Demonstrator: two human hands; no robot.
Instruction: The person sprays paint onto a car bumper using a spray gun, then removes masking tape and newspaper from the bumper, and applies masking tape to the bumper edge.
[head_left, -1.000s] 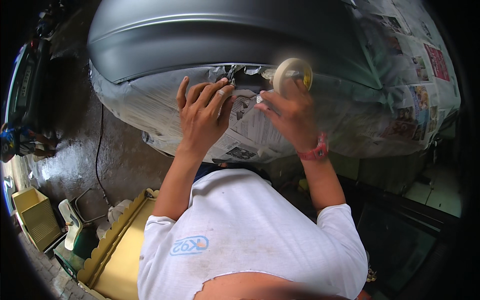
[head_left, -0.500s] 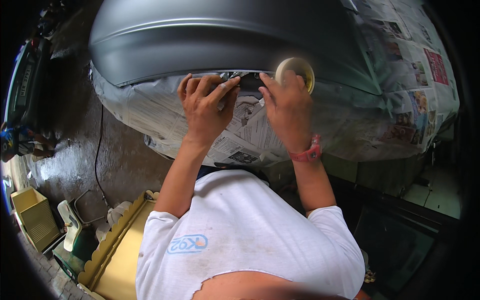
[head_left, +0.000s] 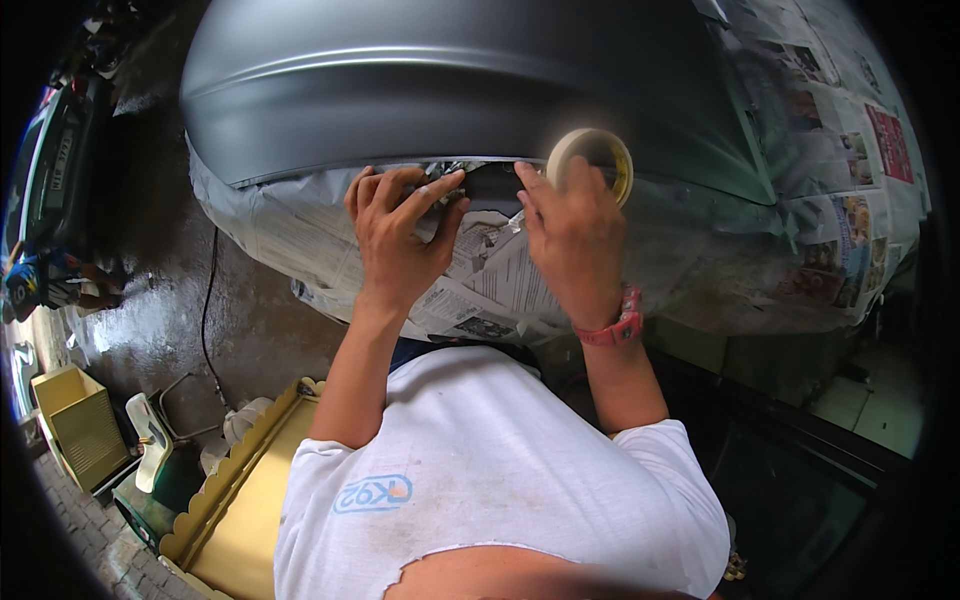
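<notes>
A smooth dark grey vehicle panel (head_left: 450, 90) curves across the top, its lower edge bordered by newspaper masking (head_left: 310, 225). My left hand (head_left: 405, 235) rests along that edge with fingers spread, the thumb apart from the index finger. Its fingertips are beside torn paper and a dark gap (head_left: 492, 188) under the panel. A cream roll of masking tape (head_left: 562, 148) hangs round the fingers of my right hand (head_left: 580, 250). That hand's index fingertip touches the panel edge just right of the gap. Whether a strip runs off the roll is too small to tell.
More newspaper and film (head_left: 850, 160) cover the surface at right. On the left, a dark car (head_left: 60, 150) stands beyond wet ground, with a person (head_left: 40, 285) partly in view. A black cable (head_left: 211, 330), a yellow box (head_left: 88, 430) and a yellow scalloped-edged piece (head_left: 240, 500) lie nearer.
My left index finger and thumb have moved apart, and the hand sits slightly farther left. My right hand still carries the tape roll at the edge. The whole view has shifted a little.
</notes>
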